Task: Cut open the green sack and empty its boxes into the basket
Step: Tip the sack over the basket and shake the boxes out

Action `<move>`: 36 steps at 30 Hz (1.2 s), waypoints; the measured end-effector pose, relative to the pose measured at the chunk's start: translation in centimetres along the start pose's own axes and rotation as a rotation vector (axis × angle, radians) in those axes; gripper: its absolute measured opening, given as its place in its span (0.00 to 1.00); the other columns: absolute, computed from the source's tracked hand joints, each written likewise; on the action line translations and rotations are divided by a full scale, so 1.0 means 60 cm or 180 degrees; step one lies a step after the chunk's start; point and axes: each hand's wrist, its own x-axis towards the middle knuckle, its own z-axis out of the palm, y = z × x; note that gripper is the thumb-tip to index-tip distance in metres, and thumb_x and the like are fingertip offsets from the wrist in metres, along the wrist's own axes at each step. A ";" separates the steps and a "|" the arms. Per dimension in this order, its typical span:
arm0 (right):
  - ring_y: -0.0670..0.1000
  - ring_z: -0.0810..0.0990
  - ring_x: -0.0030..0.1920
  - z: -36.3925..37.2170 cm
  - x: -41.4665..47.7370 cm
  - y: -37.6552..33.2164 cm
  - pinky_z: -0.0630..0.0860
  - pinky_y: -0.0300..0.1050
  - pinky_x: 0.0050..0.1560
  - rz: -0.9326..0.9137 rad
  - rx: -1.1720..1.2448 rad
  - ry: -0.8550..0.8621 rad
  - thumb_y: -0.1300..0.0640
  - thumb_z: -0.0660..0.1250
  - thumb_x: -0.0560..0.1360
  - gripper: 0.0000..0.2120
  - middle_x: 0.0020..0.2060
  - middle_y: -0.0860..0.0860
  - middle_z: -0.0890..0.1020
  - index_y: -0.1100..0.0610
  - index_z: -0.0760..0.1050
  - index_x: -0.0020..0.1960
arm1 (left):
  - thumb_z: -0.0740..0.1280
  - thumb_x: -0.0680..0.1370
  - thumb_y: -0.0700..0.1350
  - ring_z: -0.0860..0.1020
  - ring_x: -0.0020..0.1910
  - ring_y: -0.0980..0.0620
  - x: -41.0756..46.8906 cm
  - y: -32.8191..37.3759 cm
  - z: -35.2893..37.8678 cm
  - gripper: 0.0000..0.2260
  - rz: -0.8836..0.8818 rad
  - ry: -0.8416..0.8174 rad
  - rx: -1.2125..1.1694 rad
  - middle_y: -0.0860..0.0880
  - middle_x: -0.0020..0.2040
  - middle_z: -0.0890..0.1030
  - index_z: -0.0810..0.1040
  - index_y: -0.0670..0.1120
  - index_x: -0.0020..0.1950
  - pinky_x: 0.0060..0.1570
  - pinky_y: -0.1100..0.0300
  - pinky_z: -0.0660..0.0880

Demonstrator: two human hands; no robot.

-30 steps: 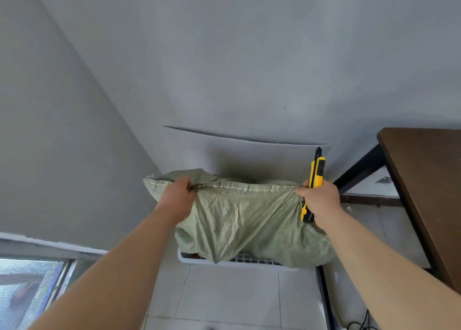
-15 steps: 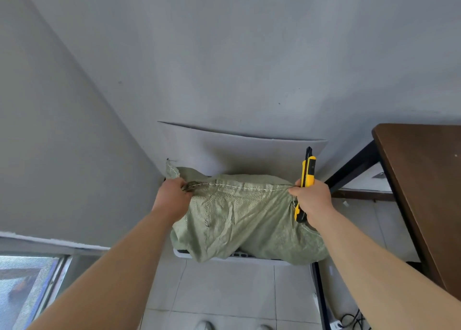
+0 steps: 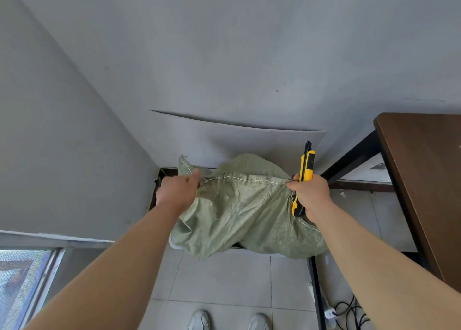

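We grip the green sack (image 3: 244, 212) at both ends of its stitched top seam (image 3: 249, 179): our left hand (image 3: 178, 192) curls round the fabric near the left corner, and our right hand (image 3: 311, 195) pinches the right corner while the same fist closes round the yellow utility knife (image 3: 307, 165), its tip pointing up. The sack hangs from that seam over the basket (image 3: 173, 244), its lower folds draped over the basket's near rim. We judge the woven cloth soft, limp and rather slick, so a bunched handful at the corners should hold better than a flat pinch. The weight seems to sag to the bottom right (modest, we would guess, since two hands carry it by the corners alone). The seam is the firmest line to hold. Much is hidden: the boxes do not show at all, only the basket's near left corner peeks out, and we cannot tell whether the knife's blade is out or whether the sack is cut anywhere. Our own hand covers the knife's middle.
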 end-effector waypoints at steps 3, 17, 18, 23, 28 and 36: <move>0.53 0.70 0.33 0.001 0.005 0.004 0.70 0.45 0.37 0.0038 -0.0019 -0.0006 0.69 0.71 0.70 0.12 0.31 0.53 0.72 0.56 0.72 0.36 | 0.63 0.79 0.55 0.71 0.26 0.52 -0.003 0.011 -0.001 0.18 0.0201 0.0504 -0.0421 0.52 0.26 0.72 0.82 0.44 0.40 0.31 0.61 0.69; 0.50 0.67 0.29 0.001 0.014 0.015 0.67 0.43 0.31 0.0122 -0.0044 -0.0055 0.69 0.70 0.71 0.11 0.30 0.53 0.71 0.56 0.71 0.38 | 0.62 0.72 0.53 0.76 0.35 0.46 0.027 -0.001 0.020 0.16 -0.1381 -0.0041 -0.1812 0.45 0.38 0.77 0.78 0.41 0.47 0.40 0.51 0.78; 0.50 0.67 0.29 0.001 0.016 0.016 0.66 0.43 0.31 0.0129 -0.0046 -0.0055 0.69 0.70 0.71 0.11 0.30 0.53 0.71 0.57 0.72 0.38 | 0.64 0.73 0.53 0.76 0.36 0.46 0.025 0.005 0.020 0.16 -0.1141 0.0090 -0.1675 0.45 0.38 0.77 0.79 0.41 0.47 0.41 0.50 0.79; 0.51 0.68 0.30 -0.003 0.025 0.027 0.68 0.43 0.32 0.0149 -0.0104 -0.0010 0.68 0.70 0.71 0.11 0.30 0.53 0.72 0.56 0.72 0.37 | 0.63 0.79 0.43 0.70 0.33 0.50 0.017 0.023 0.023 0.06 0.0498 0.0619 -0.0622 0.49 0.38 0.72 0.70 0.42 0.44 0.32 0.60 0.68; 0.51 0.71 0.32 -0.005 0.024 0.031 0.70 0.44 0.34 0.0222 -0.0148 0.0077 0.68 0.70 0.71 0.11 0.32 0.53 0.73 0.55 0.72 0.37 | 0.59 0.79 0.40 0.75 0.37 0.51 0.022 0.003 0.007 0.12 0.0588 -0.0188 -0.0294 0.52 0.47 0.80 0.77 0.50 0.58 0.33 0.65 0.71; 0.51 0.71 0.31 -0.041 -0.035 -0.037 0.69 0.42 0.32 0.0058 -0.0235 -0.0066 0.69 0.70 0.71 0.11 0.31 0.53 0.73 0.56 0.72 0.38 | 0.63 0.77 0.40 0.79 0.47 0.43 -0.027 0.040 -0.062 0.08 0.0763 -0.0305 0.1152 0.43 0.49 0.82 0.81 0.43 0.52 0.44 0.58 0.71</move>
